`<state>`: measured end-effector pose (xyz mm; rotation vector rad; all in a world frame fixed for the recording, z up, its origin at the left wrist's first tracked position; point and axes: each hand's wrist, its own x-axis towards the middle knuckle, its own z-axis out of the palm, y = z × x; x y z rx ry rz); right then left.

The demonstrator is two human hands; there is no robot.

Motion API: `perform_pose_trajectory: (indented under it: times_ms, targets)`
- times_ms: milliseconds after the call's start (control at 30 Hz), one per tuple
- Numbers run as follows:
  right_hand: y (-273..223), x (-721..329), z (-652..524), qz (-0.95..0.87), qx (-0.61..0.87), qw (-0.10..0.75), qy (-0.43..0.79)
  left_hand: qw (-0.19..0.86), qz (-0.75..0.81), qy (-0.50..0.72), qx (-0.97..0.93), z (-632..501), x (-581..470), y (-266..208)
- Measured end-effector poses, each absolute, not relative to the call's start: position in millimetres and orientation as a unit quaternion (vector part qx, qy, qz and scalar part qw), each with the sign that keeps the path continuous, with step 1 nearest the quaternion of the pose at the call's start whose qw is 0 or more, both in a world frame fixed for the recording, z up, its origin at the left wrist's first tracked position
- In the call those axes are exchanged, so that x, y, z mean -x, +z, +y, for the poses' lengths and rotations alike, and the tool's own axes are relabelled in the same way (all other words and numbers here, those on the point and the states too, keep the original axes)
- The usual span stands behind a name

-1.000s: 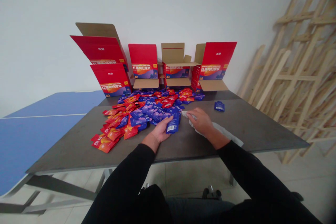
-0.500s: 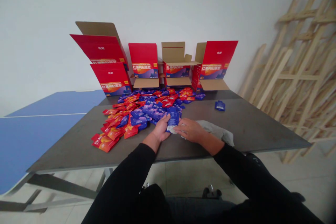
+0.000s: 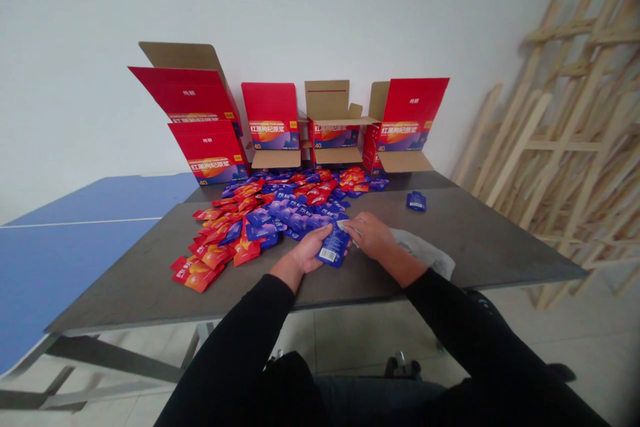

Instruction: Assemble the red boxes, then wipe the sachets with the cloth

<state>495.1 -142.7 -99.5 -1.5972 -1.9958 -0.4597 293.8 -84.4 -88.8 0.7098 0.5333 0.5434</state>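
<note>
A blue pouch (image 3: 332,247) with a white barcode label faces up near the table's front edge, gripped along its left side by my left hand (image 3: 311,249). My right hand (image 3: 371,235) is closed on a grey-white cloth (image 3: 425,252) and presses a bit of it to the pouch's upper end. The rest of the cloth trails onto the table under my right wrist. Just beyond my hands lies a heap of blue pouches (image 3: 295,212) and red pouches (image 3: 213,253). One single blue pouch (image 3: 416,201) rests apart on the right.
Open red cartons (image 3: 215,153) line the back of the dark table (image 3: 480,233), a stacked pair at left, others in the middle and a red carton (image 3: 406,137) at right. A blue table (image 3: 90,247) adjoins on the left. Wooden frames (image 3: 565,147) lean against the wall at right.
My right hand has moved the cloth from the lower part of the pouch to its upper end. The pouch now sits slightly lower, its barcode showing clearly.
</note>
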Motion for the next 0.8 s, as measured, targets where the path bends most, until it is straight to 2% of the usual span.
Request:
perform_pose_trajectory:
  times_ms: [267, 433, 633, 800]
  targets:
    - [-96, -509, -141, -0.695, 0.645, 0.277, -0.154, 0.874, 0.248, 0.221, -0.354, -84, -291, -91]
    - [-88, -506, -146, -0.697, 0.627, 0.302, -0.172, 0.880, 0.263, 0.245, -0.310, -79, -293, -92]
    - [-84, -476, -157, -0.828, 0.481, 0.251, -0.145, 0.881, 0.271, 0.290, -0.258, -76, -294, -87]
    - [-91, -454, -160, -0.856, 0.452, 0.195, -0.159, 0.894, 0.240, 0.287, -0.247, -79, -294, -82]
